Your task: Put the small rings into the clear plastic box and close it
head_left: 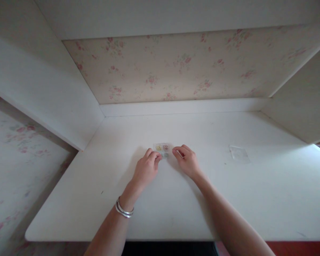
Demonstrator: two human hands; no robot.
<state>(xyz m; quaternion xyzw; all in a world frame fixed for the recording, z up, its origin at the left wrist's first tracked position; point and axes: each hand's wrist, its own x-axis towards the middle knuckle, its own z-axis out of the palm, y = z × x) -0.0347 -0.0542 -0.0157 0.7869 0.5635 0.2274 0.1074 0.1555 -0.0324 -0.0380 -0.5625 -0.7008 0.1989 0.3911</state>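
A small clear box with compartments (162,146) sits on the white desk between my hands. Yellowish bits lie in one compartment and reddish-brown ones in another; something greyish-green shows in the near part. At its near left corner my left hand (146,167) has curled fingers, with thumb and fingertips closed on the box's edge. Just right of the box, apart from it, my right hand (187,160) holds thumb and forefinger together in a pinch. Whatever is between those fingertips is too small to make out.
On the desk (170,209) to the right lies a flat clear square lid (239,154). A small dark scrap (102,192) is at the left. White side panels and a low back ledge (184,107) enclose the desk before floral wallpaper (176,67).
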